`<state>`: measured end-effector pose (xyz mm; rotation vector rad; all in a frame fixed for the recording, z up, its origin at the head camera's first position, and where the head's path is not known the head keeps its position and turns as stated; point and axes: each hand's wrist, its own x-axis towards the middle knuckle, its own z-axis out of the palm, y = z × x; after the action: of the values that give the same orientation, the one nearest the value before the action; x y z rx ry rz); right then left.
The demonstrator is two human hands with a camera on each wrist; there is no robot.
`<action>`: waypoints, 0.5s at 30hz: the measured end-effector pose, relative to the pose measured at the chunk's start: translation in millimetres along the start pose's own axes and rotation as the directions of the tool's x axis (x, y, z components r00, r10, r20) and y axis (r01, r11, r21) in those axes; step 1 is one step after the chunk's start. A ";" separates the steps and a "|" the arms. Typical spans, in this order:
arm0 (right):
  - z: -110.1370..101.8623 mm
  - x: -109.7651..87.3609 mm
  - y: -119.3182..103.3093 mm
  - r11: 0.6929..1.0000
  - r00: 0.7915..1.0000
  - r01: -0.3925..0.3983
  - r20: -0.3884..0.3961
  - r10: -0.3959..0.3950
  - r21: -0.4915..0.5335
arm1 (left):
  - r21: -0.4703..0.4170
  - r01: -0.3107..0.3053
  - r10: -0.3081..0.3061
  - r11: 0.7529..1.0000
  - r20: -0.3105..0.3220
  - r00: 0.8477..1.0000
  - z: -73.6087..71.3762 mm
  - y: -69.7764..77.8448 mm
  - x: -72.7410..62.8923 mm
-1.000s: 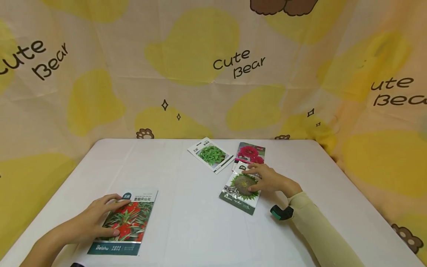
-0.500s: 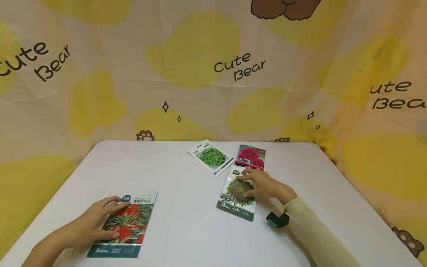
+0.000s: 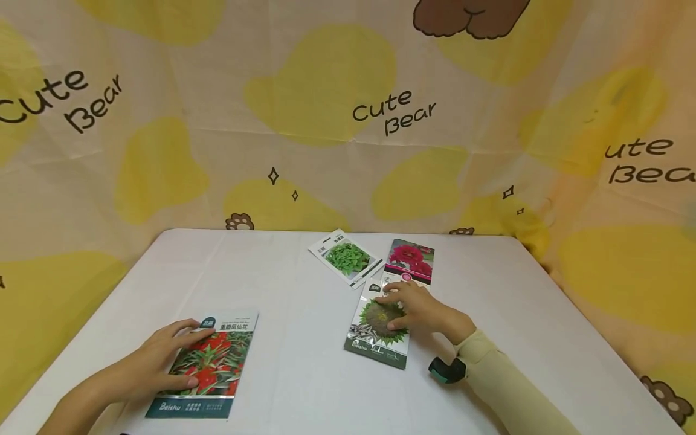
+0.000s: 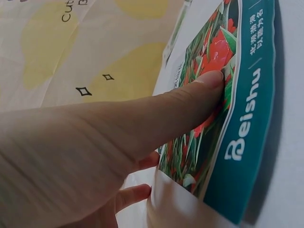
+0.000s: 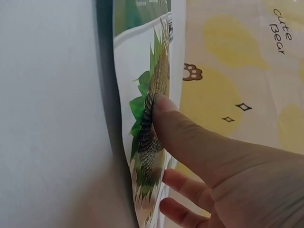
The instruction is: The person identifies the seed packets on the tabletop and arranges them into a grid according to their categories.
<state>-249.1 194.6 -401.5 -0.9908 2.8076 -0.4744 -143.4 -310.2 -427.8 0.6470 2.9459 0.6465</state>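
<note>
On the left side of the table, a seed packet with red flowers (image 3: 209, 359) lies face up under my left hand (image 3: 144, 365). The thumb presses on its printed front, and the other fingers touch it near the top. To the right, my right hand (image 3: 424, 311) rests on a sunflower seed packet (image 3: 375, 326), fingers lightly bent and touching its face. In the right wrist view the thumb sits on the sunflower picture of this packet (image 5: 147, 114). The left wrist view has the thumb against the red-flower packet (image 4: 247, 118), whose lower end lifts slightly.
Beyond my right hand lies a packet with pink flowers (image 3: 409, 257), its lower part partly covered. Left of that, a packet with green leaves (image 3: 347, 257) lies slanted near the table's (image 3: 293, 338) back edge. A printed cloth (image 3: 321, 84) hangs behind.
My right hand has slid the sunflower packet toward me and slightly left, uncovering more of the pink-flower packet, and turned it a little. The left hand stays on the red-flower packet.
</note>
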 end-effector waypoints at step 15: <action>7.4 0.9 -17.1 0.993 0.993 0.120 0.007 -0.120 -0.012 | -0.021 0.024 -0.024 0.999 0.027 0.999 -1.1 1.6 -0.7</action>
<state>-238.1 179.6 -402.9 -1.1662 2.7594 -0.4669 -142.3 -309.6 -426.2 0.6126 2.9137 0.6602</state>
